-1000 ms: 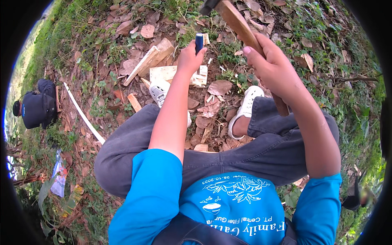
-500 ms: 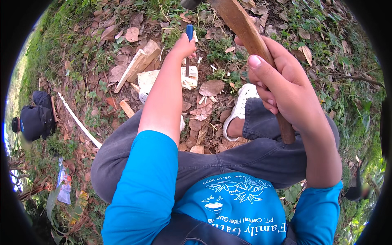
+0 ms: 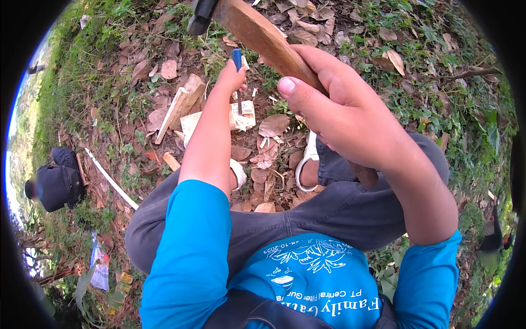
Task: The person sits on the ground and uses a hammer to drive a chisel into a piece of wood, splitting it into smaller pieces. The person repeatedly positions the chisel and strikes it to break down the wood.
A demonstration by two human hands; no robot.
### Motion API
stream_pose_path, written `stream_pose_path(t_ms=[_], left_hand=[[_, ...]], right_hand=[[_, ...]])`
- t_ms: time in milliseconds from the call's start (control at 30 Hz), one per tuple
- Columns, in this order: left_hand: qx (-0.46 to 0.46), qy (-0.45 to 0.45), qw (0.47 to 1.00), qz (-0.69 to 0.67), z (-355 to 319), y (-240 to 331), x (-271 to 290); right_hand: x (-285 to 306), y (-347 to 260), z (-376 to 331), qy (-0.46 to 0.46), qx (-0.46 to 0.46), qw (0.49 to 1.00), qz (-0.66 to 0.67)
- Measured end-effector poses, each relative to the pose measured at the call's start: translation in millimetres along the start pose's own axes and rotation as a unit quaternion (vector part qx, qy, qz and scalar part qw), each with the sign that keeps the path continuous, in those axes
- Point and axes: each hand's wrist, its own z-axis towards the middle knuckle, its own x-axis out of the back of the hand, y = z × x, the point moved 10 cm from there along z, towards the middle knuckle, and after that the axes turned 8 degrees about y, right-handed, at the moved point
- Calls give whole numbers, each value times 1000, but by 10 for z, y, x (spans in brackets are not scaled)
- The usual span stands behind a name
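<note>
The person wears a bright blue long-sleeved shirt whose sleeves end short of the wrists, so the forearms behind the left hand and the right hand are bare. The chest, below both hands, carries a white leaf-like drawing and white lettering. A dark strap crosses the shirt at the lower edge. The trousers are dark grey, with a seam running between the legs. White shoes with openings show under the right hand and beside the left forearm.
</note>
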Motion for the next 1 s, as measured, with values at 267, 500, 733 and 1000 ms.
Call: stream_pose_path(t_ms=[267, 500, 733, 1000], left_hand=[[-131, 44, 979, -150, -931, 236, 507], [-212, 173, 952, -137, -1337, 437, 945], [-222, 211, 939, -158, -1345, 172, 795], [-219, 239, 934, -152, -1383, 101, 705]], right_hand=[[-87, -128, -92, -9, 43, 998, -44], [-211, -149, -216, -35, 44, 998, -28], [-260, -74, -161, -31, 46, 998, -33], [-336, -46, -113, -40, 25, 997, -65]])
